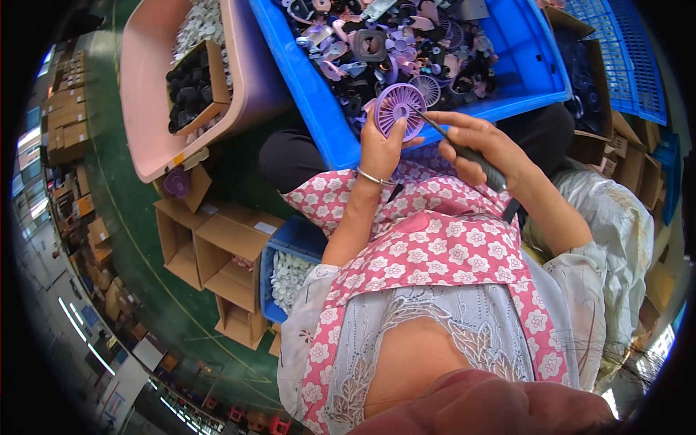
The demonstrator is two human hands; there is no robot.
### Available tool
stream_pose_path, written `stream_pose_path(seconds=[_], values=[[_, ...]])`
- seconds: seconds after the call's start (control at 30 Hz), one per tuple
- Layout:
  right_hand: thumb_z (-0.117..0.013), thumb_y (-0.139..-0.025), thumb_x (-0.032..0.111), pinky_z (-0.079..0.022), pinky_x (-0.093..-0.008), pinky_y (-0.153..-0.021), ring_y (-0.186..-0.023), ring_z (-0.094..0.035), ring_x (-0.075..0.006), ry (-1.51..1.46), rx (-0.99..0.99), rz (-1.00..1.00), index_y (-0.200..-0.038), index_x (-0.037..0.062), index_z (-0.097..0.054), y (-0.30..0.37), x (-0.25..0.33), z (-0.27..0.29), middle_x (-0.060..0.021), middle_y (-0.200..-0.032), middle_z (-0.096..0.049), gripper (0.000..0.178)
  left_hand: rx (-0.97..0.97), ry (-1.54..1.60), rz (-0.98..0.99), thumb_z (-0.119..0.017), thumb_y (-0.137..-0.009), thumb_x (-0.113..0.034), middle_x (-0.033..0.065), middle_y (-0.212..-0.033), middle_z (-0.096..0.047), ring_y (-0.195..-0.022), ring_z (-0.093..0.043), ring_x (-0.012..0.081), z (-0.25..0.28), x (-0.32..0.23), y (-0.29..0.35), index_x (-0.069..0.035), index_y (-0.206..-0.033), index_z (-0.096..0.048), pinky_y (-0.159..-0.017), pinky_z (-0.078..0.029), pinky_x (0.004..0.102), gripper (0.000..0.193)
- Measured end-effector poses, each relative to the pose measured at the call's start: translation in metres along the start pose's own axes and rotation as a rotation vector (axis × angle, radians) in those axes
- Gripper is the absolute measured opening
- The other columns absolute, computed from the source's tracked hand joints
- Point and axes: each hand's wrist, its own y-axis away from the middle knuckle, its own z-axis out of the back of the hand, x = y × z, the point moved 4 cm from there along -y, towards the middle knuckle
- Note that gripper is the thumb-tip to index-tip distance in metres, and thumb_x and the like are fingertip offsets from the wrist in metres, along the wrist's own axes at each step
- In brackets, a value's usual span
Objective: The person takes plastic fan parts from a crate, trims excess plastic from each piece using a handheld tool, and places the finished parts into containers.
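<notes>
My left hand [380,151] holds a purple round fan grille [397,100], its thumb pressed against the spokes and its fingers behind the rim. In my right hand [493,141] is a pointed hand tool [493,174] with a dark grey grip; I cannot make out its exact kind. The tool's thin dark tip reaches to the right side of the grille. Both hands are just over the near edge of a blue bin [319,119]. Inside it lies a heap of mixed plastic parts [370,45], purple, pink and black, with another pale grille [426,90] among them.
Left of the bin stands a pink tub [148,116] holding white pieces and a cardboard box of black parts [190,87]. Cardboard boxes [232,239] and a small blue crate [268,279] of white parts sit lower left. A white sack [609,225] is at my right.
</notes>
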Motion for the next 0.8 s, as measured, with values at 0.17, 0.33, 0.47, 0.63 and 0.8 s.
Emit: stream_pose_path(seconds=[0.17,0.33,0.47,0.63,0.8], values=[[-0.048,-0.088,0.007,-0.045,-0.0335,-0.052,-0.061,-0.059,-0.0241,1.345,-0.164,0.449,-0.128,0.0051,-0.044,-0.001,-0.006,0.003,-0.0156,-0.078,-0.059,0.04,0.028,0.036,0.044,-0.053,-0.085,-0.003,0.0126,-0.111,-0.052,-0.094,-0.058,0.0213,0.013,0.003,-0.001,-0.002,-0.126,-0.035,-0.068,-0.059,0.0358,0.045],[-0.05,-0.083,0.001,-0.044,-0.0454,-0.068,-0.077,-0.057,-0.0393,1.681,-0.216,0.504,-0.126,0.0041,-0.044,0.0,-0.007,0.0,-0.0234,-0.085,-0.058,0.044,0.068,-0.084,0.105,-0.055,-0.084,-0.004,0.0111,-0.106,-0.055,-0.094,-0.058,0.0181,0.009,0.002,0.0,0.002,-0.12,-0.042,-0.07,-0.057,0.0329,0.039],[-0.05,-0.083,0.001,-0.045,-0.0452,-0.07,-0.079,-0.057,-0.0394,1.653,-0.208,0.52,-0.125,0.0031,-0.045,-0.003,-0.006,0.002,-0.0239,-0.086,-0.058,0.043,0.071,-0.166,0.054,-0.056,-0.084,-0.004,0.0102,-0.104,-0.057,-0.094,-0.057,0.016,0.012,0.007,-0.003,0.003,-0.118,-0.046,-0.073,-0.055,0.0295,0.036],[-0.049,-0.083,0.001,-0.045,-0.0448,-0.073,-0.082,-0.057,-0.0399,1.576,-0.152,0.557,-0.125,0.0014,-0.045,-0.008,-0.01,0.007,-0.0254,-0.09,-0.059,0.042,0.068,-0.196,0.014,-0.056,-0.084,-0.003,0.0097,-0.106,-0.058,-0.094,-0.057,0.0152,0.013,0.008,-0.004,0.003,-0.118,-0.046,-0.078,-0.052,0.0284,0.036],[-0.048,-0.083,0.0,-0.045,-0.0448,-0.073,-0.081,-0.057,-0.0397,1.588,-0.159,0.588,-0.123,0.0003,-0.046,-0.01,-0.013,0.008,-0.0256,-0.088,-0.059,0.041,0.047,-0.137,0.049,-0.056,-0.084,-0.002,0.01,-0.106,-0.057,-0.093,-0.057,0.0153,0.014,0.01,-0.001,0.003,-0.119,-0.046,-0.078,-0.052,0.0286,0.037]])
